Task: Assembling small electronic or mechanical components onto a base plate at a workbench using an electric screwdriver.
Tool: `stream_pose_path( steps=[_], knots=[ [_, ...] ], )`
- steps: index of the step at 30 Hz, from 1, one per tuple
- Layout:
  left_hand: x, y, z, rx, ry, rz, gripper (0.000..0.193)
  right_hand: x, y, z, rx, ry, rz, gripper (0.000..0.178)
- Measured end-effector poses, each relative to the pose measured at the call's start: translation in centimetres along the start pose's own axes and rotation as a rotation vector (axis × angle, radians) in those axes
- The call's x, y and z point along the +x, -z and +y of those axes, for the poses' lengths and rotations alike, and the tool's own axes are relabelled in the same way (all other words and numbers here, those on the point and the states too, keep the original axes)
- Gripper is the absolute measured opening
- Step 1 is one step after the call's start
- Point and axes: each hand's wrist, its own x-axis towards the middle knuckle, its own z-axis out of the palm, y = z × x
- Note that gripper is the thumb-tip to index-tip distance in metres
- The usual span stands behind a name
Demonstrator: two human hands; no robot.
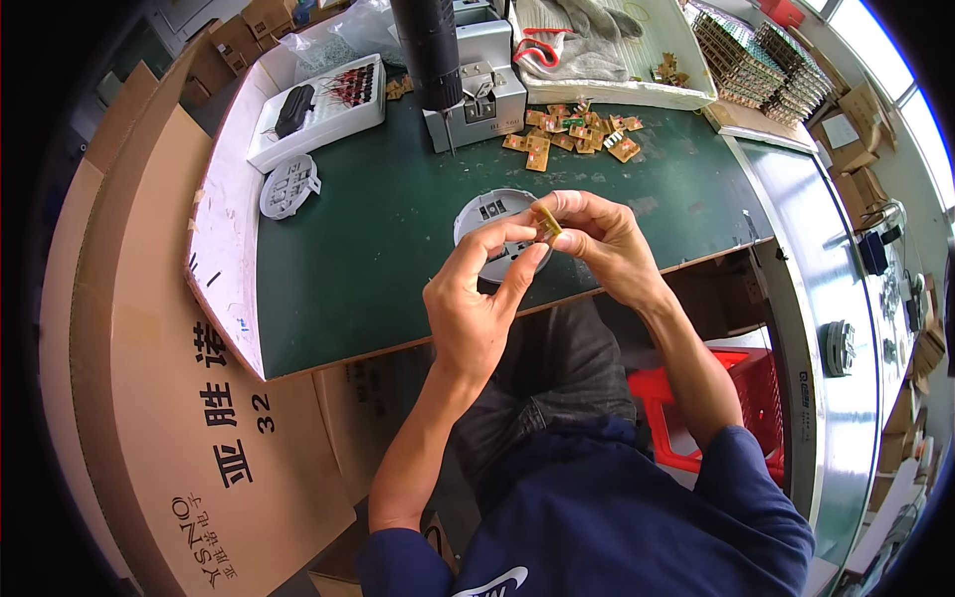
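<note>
A small yellow-brown circuit board (546, 221) is held on edge between my two hands, above the near part of the table. My right hand (612, 254) pinches it between thumb and fingers. From the other side, the index finger and thumb of my left hand (474, 303) close on its lower part. Below the hands lies a round grey plastic housing (481, 211) with dark slots, partly covered by my fingers. A loose pile of similar circuit boards (572, 129) lies farther back on the green tabletop (368, 239).
A black electric screwdriver (430, 60) hangs over a grey metal device (487, 109). At the left are a white foam tray (353, 114) of red-and-black parts and another round housing (289, 187). Gloves (582, 50) lie in a white tray. A conveyor (846, 279) runs along the right.
</note>
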Motion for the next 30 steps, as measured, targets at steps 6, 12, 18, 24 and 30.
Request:
stream_pose_path(
  steps=[6,12,18,24,30],
  knots=[
    [-0.2,-0.3,-0.4,0.06,-0.085,0.066,0.016,0.1,-0.7,0.6,0.016,0.068,-0.003,0.033],
    [-0.4,-0.1,-1.0,0.067,-0.132,0.091,0.013,0.2,-1.2,1.5,-0.007,0.069,0.039,0.034],
    [-0.2,0.3,-1.0,0.103,-0.164,0.066,0.014,0.2,-1.1,1.7,0.019,0.052,0.035,0.036],
    [0.2,2.0,-0.7,-0.008,-0.089,0.094,0.018,0.6,-0.5,1.4,0.299,0.045,-0.059,0.039],
    [0.7,2.7,-1.8,0.236,-0.084,0.002,0.02,0.4,0.0,1.6,0.324,-0.005,-0.075,0.043]
  ],
)
